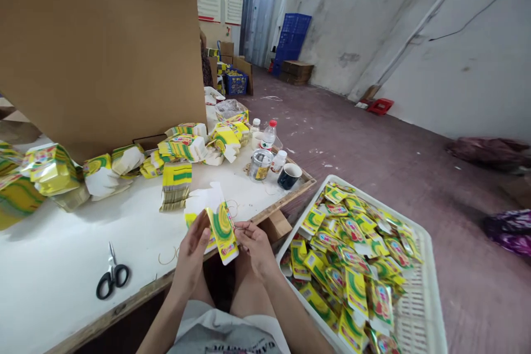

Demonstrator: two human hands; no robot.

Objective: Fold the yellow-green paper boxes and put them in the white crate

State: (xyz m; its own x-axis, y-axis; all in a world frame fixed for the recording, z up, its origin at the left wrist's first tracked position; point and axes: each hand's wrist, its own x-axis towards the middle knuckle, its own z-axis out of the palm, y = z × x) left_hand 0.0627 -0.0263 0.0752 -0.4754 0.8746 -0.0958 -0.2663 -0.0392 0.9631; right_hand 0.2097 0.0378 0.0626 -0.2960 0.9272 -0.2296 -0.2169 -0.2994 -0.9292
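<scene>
A small yellow-and-green carton is held over the table's front edge, above the lap. My left hand is closed on its left side, with part of the fingers hidden behind the card. At the carton's right edge, my right hand has its fingers pinched together; whether they also hold something small cannot be made out. Just beyond the hands lie more cartons with white flaps on the white table. A neat stack of flat cartons stands behind them, to the left.
Black-handled scissors lie at left. Bundled cartons line a large cardboard panel. A tin, a dark mug and bottles stand at the table's right corner. On my right, a white basket holds many small yellow-green packs.
</scene>
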